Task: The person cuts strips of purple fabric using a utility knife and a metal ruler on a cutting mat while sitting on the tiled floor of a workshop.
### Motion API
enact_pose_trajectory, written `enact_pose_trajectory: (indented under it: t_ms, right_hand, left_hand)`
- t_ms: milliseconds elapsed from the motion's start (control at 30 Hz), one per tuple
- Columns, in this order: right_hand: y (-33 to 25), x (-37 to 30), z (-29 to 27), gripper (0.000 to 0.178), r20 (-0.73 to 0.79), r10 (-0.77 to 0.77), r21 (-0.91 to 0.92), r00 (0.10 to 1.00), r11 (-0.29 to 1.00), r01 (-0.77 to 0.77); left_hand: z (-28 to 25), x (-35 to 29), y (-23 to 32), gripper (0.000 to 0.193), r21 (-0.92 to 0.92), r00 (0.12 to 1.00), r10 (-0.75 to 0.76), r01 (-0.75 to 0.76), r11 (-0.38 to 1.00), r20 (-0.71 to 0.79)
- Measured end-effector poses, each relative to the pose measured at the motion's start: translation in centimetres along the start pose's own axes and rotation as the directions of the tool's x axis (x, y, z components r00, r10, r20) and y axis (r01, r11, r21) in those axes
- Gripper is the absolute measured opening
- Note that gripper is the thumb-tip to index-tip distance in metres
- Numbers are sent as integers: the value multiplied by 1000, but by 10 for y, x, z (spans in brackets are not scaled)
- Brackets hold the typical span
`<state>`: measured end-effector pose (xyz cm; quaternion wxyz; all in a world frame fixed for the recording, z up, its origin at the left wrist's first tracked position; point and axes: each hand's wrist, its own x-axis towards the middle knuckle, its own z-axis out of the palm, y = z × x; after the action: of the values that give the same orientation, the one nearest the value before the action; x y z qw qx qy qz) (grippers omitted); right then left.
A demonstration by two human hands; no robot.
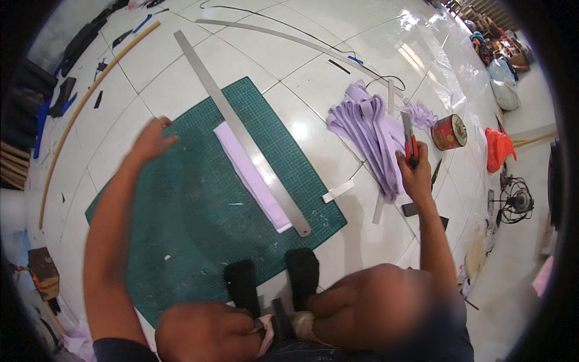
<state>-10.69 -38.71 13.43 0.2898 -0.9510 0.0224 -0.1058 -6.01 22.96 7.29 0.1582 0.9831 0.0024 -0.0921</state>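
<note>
Your two knees (199, 329) sit nearest; left of your right hand (416, 174) lies one green mat (181, 199) bearing one steel ruler (240, 134); beside that grip, one strip bundle (368, 133) seems done; leftward, one folded lilac cloth (251, 178) seems uncut; your right hand wraps one red cutter (412, 152), your half-open left hand (151, 140) empty

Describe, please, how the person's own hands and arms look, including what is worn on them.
The left hand and right hand are ungloved. Both forearms are bare, with no visible markings. Dark, navy-looking sleeves show at the upper arms, near the lower edge.
</note>
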Motion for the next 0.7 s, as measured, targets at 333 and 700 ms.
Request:
enact_pose_trajectory:
  t_ms: [333, 700]
  right_hand:
    - [-86, -45, -2, 43, 631, -21, -163, 776, 974, 160]
    - [-44, -122, 138, 49, 657, 183, -60, 732, 980, -191]
  left_hand:
    - [138, -24, 58, 53, -290, 983, 125, -159, 944, -132]
    - [174, -17, 72, 60, -311, 958, 105, -188, 932, -265]
